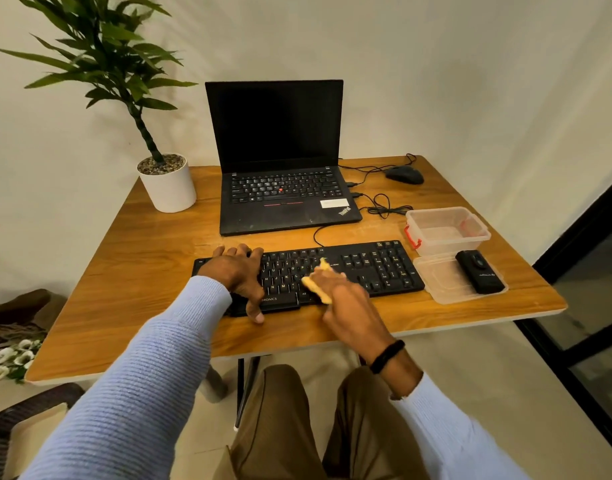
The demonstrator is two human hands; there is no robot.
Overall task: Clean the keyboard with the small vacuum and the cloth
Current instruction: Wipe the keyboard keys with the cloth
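Head view: keyboard [377, 268] lies crosswise; spread left hand [240, 271] rests on its left end, right hand [342, 292] grips the cloth [318, 289] mid-keys.

light blue ribbed sleeves [152, 386], brown trousers [280, 427], black wristband [387, 356].

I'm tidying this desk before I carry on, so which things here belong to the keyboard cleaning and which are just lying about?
For the job: keyboard, cloth held in the right hand, left hand resting on the keyboard, small vacuum.
Lying about: laptop, mouse, potted plant, plastic box, lid under the vacuum.
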